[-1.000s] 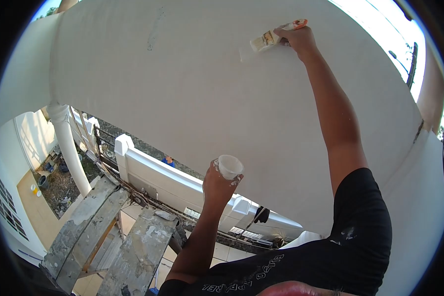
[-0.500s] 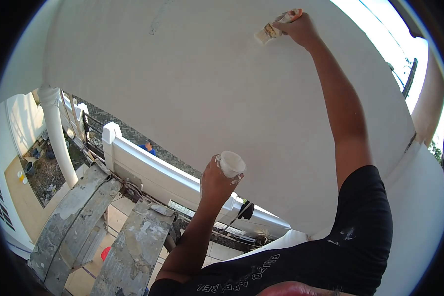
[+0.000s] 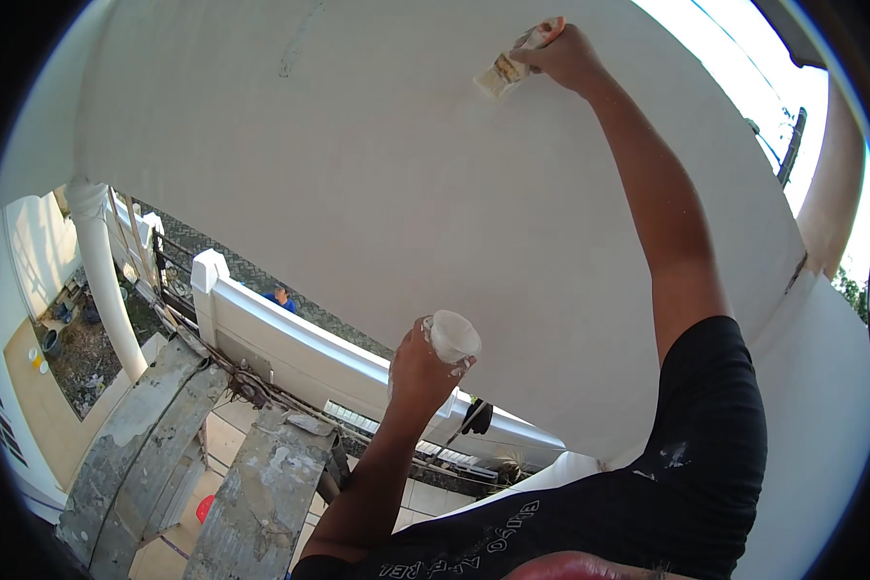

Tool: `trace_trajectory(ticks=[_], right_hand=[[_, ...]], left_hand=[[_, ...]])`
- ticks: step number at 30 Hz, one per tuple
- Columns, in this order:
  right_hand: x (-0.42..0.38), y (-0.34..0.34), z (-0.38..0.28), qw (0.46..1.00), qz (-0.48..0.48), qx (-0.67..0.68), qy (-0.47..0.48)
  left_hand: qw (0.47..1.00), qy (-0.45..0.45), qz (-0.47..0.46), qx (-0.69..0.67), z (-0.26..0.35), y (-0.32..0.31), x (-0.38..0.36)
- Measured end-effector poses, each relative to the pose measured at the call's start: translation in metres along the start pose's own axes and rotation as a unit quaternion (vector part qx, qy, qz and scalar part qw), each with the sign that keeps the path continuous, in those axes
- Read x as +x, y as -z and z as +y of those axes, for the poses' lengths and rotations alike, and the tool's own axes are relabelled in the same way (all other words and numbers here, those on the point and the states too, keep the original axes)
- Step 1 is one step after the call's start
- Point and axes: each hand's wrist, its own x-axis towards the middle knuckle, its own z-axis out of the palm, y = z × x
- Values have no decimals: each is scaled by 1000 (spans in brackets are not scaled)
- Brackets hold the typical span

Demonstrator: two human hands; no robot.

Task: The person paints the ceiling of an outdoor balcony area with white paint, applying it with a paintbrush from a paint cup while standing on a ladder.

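Observation:
My right hand (image 3: 563,58), at the top right, is closed round the handle of a paintbrush (image 3: 501,75), whose pale bristles point left and rest against the smooth whitish surface (image 3: 387,174). My left hand (image 3: 422,372) is wrapped round a small white cup (image 3: 453,335) below, with white smears on the fingers and cup. The cup's opening faces up toward me; its contents look whitish and are hard to make out. A faint grey mark (image 3: 288,66) shows on the surface at the upper left.
Paint-stained planks (image 3: 261,493) lie below at the lower left, with a gap beside them showing the tiled floor and a red object (image 3: 205,508). A white wall (image 3: 300,324) runs behind; beyond it is a person in blue (image 3: 280,300). A white column (image 3: 106,280) stands left.
The brush and my right hand have moved slightly left in view. My left hand with the cup sits a little lower. The whole scene has shifted slightly left.

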Motion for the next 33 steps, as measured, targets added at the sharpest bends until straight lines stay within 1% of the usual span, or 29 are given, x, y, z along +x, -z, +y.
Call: trace_trajectory(ticks=[1,2,3,6,7,8,9,10,11,12,13,14,15,16,17,18,19,20,21,23,24,26,27,28,29,30,31,32,33], right_hand=[[28,29,15,1000,7,-14,-11],[48,53,25,997,61,-18,38],[34,77,-18,981,115,-135,-80],[23,81,-22,987,129,-92,-42],[14,59,-18,975,118,-172,74],[1,36,-15,944,106,-250,188],[-29,7,-20,931,81,-268,232],[-64,-17,-31,919,-2,-310,244],[-96,-47,-25,907,-29,-292,301],[-127,-63,-45,885,-155,-347,269],[-152,-80,-41,873,-169,-301,345],[-165,-87,-46,886,-203,-259,328],[-158,-81,-48,886,-202,-259,328],[-145,-67,-52,935,-208,-179,225],[-129,-52,-52,966,-210,-96,116],[-102,-34,-41,988,-129,-67,53],[-71,-4,-37,989,-102,-106,-9],[-35,19,-13,990,-21,-138,17],[-17,47,-12,990,37,-116,76],[19,85,-3,977,63,-201,-10],[17,80,-4,977,63,-202,-11],[-2,50,-9,919,71,-339,188],[-38,21,-22,919,51,-304,245],[-71,-9,-24,911,-15,-317,264],[-102,-42,-21,880,-62,-340,325],[-129,-66,-23,830,-155,-393,363],[-154,-76,-35,836,-202,-358,363],[-166,-81,-34,850,-162,-309,394],[-159,-74,-37,850,-160,-308,395]], left_hand=[[1000,1,1,-2,-1,-1,0],[1000,-12,19,3,-2,-3,0],[999,-26,35,9,-2,-3,0],[999,-30,40,4,-6,-6,1],[999,-31,41,2,-6,-6,1],[999,-30,35,10,-6,-6,1],[999,-30,28,19,-6,-5,1],[999,-33,29,18,-5,-3,2],[1000,-19,7,13,-3,-1,1],[1000,-4,-16,9,-2,0,0],[1000,-5,-18,9,-1,0,-1],[1000,-1,-23,13,0,0,-3],[999,4,-28,17,1,0,-3],[999,5,-30,17,0,-1,-2],[1000,-9,-12,17,-1,-3,-2],[1000,-23,5,17,-2,-4,-2],[1000,-24,3,15,-2,-5,-2],[1000,-23,4,18,-3,-4,-2],[999,-21,8,22,-3,-3,0],[999,-22,16,21,-4,-2,0],[999,-23,18,20,-4,-2,1],[1000,-12,4,15,-4,-1,0],[1000,-1,-4,9,-3,0,0],[1000,-2,-4,9,-2,0,0],[1000,-6,-3,16,-2,0,-1],[1000,-10,-1,23,-1,0,-1],[1000,-13,1,24,-1,-1,-2],[999,-25,2,30,-1,-2,-3],[999,-35,0,36,-1,-3,-4]])
